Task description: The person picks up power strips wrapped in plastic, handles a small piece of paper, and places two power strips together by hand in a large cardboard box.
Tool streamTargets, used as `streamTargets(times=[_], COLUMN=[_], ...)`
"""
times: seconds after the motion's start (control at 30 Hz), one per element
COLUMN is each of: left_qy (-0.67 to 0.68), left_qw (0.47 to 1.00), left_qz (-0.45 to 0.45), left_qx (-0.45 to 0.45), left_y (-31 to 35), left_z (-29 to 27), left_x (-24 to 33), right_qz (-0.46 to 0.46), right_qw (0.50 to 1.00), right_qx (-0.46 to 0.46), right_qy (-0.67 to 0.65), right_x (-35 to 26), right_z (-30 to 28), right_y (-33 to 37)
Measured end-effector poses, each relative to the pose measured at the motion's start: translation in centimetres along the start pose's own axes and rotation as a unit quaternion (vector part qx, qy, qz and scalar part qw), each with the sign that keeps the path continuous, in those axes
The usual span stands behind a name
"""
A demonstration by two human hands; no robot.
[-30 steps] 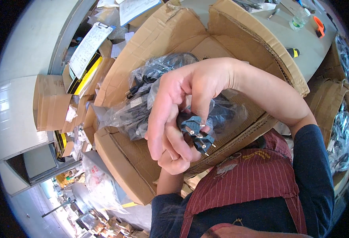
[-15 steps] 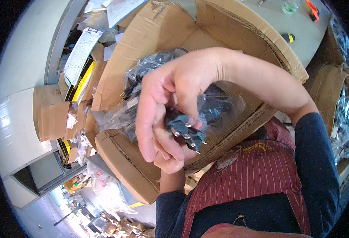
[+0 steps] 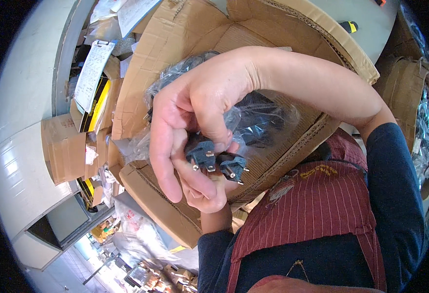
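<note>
Two black power plugs, a left one [image 3: 201,156] and a right one [image 3: 232,166], sit side by side with their metal pins turned up toward me. My right hand [image 3: 200,105] arches over them from the right, its thumb and curled fingers closed about the plugs. Lower down, my left hand [image 3: 207,195] is closed below the plugs with fingers bent, partly covered by the right. Which hand bears each plug is hard to make out, and the cords are hidden. Beneath lies a clear plastic bag [image 3: 278,117] with dark contents.
A large open cardboard box [image 3: 141,93] surrounds the bag. At left are a clipboard with paper [image 3: 93,73] and smaller cartons [image 3: 63,146]. Another box [image 3: 397,93] with bagged items [image 3: 427,127] stands at right. A black and yellow tool [image 3: 349,26] rests on the grey table [image 3: 373,29].
Both hands and the plugs have shifted slightly left. The plugs have turned and spread apart, so each one shows more distinctly.
</note>
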State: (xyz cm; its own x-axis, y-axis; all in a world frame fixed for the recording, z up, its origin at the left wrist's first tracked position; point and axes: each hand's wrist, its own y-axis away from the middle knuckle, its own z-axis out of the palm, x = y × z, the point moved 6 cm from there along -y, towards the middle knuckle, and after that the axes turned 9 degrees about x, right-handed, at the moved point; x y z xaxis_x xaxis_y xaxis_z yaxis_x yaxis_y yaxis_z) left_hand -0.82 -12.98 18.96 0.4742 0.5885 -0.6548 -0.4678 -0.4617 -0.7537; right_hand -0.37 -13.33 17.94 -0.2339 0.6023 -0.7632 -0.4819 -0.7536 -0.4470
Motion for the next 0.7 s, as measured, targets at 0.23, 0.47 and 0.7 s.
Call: streamTargets(times=[0.23, 0.47, 0.7], left_qy=[-0.022, -0.045, -0.072], left_qw=[1.0, 0.998, 0.995], left_qz=[0.005, 0.004, 0.003], left_qx=[0.022, 0.048, 0.074], left_y=[0.0, -0.1, -0.4], left_z=[-0.2, -0.2, 0.5], left_x=[0.3, 0.3, 1.2], right_qz=[0.002, 0.009, 0.018], right_qw=[1.0, 1.0, 1.0], right_qx=[0.003, 0.005, 0.002], right_qy=[0.011, 0.009, -0.008], right_x=[-0.3, -0.3, -0.1], right_z=[0.5, 0.8, 0.6], right_y=[0.0, -0.1, -0.3])
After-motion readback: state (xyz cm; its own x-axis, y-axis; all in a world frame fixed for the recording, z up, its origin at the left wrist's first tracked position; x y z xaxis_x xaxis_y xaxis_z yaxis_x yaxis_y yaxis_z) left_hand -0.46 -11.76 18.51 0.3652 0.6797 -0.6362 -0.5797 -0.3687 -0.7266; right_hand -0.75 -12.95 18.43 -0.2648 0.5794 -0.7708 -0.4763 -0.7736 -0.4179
